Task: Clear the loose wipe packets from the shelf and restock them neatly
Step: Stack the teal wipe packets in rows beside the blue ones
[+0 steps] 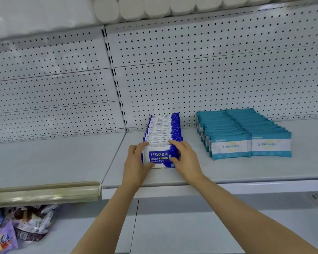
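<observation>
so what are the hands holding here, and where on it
Both hands grip the front blue-and-white alcohol wipes packet: left hand on its left end, right hand on its right end.

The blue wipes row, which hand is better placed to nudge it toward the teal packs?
Probably the left hand: it grips the outer side of the blue wipes row, away from the teal packs. The right hand sits between them.

shop: pegboard-backed shelf (228, 173), stocked wipe packets (246, 136)
</observation>
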A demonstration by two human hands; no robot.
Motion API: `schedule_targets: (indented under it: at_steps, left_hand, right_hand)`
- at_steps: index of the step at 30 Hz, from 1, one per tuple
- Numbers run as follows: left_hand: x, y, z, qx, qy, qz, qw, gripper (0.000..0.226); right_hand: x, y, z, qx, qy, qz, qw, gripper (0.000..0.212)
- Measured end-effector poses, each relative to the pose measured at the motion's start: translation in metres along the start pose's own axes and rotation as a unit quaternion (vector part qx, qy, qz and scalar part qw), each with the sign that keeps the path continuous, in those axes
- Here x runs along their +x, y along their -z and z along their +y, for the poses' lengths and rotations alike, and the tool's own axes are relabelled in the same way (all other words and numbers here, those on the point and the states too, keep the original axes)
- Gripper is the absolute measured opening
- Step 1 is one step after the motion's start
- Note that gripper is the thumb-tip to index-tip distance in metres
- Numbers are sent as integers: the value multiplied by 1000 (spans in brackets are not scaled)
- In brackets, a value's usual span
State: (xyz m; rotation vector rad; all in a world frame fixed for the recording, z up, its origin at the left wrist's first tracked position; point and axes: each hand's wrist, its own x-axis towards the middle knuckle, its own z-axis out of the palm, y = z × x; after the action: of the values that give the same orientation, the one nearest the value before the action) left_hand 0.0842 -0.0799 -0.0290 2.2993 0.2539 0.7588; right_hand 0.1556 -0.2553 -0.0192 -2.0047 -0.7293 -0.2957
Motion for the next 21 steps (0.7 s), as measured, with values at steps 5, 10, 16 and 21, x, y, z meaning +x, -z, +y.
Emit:
schedule_targets:
  at_steps: [5,10,16,21]
  left_hand:
    - [1,-5,-10,119,-52,25,991,84]
    - [7,-6,-11,202,-140,66,967,88]
    - [8,-8,-17,214,-151,46,964,92]
    - [7,0,-17,224,-174,17,959,95]
  right_hand:
    - [4,-5,15,-94,51,27,994,60]
    - [9,-10,23,-178,108,48,977,78]
    - [16,-6,26,-250,165,30,953,88]
    - [12,-1,28,-287,214,28,933,92]
